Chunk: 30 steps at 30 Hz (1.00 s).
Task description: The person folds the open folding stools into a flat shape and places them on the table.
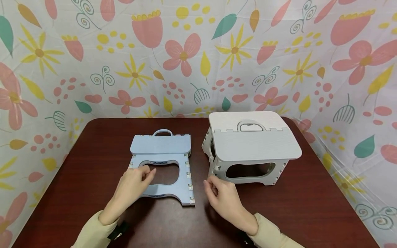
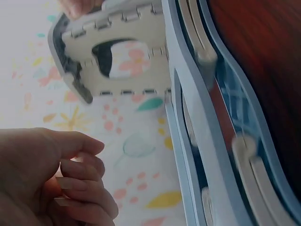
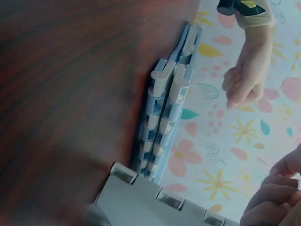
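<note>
A light blue folding step stool [image 1: 160, 144] lies folded flat on the table, its handle toward the back. Above its lower part hovers my left hand [image 1: 134, 184], fingers loosely curled and holding nothing; the left wrist view shows this hand [image 2: 61, 179] apart from the stool's edge [image 2: 202, 117]. To the right, a grey and white folding step stool [image 1: 255, 146] stands unfolded on its legs. My right hand [image 1: 227, 199] is by its front left leg, loosely curled around nothing. In the right wrist view, the right hand [image 3: 275, 200] is partly cut off by the frame.
Both stools rest on a dark reddish-brown table [image 1: 102, 144] with rounded back corners. A floral-patterned sheet [image 1: 183, 86] hangs behind it and along both sides. Bare tabletop lies between the two stools. Dark bands [image 1: 118, 230] show at the wrists.
</note>
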Each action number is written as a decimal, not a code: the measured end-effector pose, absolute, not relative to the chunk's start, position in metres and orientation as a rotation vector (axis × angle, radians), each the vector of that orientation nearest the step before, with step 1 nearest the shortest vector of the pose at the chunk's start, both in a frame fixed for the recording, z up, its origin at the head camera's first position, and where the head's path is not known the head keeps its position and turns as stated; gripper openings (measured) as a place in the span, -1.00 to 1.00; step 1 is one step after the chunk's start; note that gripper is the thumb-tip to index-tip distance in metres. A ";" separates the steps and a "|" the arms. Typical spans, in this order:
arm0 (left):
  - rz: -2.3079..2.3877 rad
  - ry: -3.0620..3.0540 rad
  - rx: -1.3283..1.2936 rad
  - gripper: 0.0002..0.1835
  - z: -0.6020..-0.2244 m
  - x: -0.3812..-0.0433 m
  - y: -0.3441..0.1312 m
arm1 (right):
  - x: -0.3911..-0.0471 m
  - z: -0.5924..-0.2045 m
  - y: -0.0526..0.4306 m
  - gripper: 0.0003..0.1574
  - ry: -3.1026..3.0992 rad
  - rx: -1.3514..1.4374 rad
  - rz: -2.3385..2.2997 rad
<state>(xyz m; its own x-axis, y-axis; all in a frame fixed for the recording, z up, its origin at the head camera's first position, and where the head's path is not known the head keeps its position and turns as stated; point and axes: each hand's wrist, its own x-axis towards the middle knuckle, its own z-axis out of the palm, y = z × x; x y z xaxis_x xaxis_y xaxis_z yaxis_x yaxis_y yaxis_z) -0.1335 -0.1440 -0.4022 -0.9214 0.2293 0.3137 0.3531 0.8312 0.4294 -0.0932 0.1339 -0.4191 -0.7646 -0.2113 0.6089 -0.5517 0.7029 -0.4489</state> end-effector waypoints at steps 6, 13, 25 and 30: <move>-0.726 -2.723 -0.622 -0.53 -0.409 -0.135 -0.120 | -0.094 -0.424 0.142 -0.55 -2.289 0.588 0.906; -0.765 -2.829 -0.698 -0.54 -0.419 -0.130 -0.095 | -0.093 -0.431 0.152 -0.46 -2.265 0.586 0.916; -0.815 -2.862 -0.926 -0.73 -0.429 -0.124 -0.060 | -0.088 -0.425 0.178 -0.44 -2.400 0.469 0.949; -0.895 -2.844 -0.982 -0.90 -0.431 -0.125 -0.051 | -0.087 -0.427 0.188 -0.43 -2.364 0.404 0.940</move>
<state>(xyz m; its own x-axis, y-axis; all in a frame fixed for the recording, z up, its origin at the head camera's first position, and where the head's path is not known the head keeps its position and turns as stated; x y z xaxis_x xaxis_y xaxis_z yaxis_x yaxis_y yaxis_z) -0.1247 -0.0513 -0.4310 -0.8042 0.5660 0.1811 0.5677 0.6417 0.5157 -0.0866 0.1885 -0.4265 -0.7989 -0.0698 0.5973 -0.4608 0.7094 -0.5334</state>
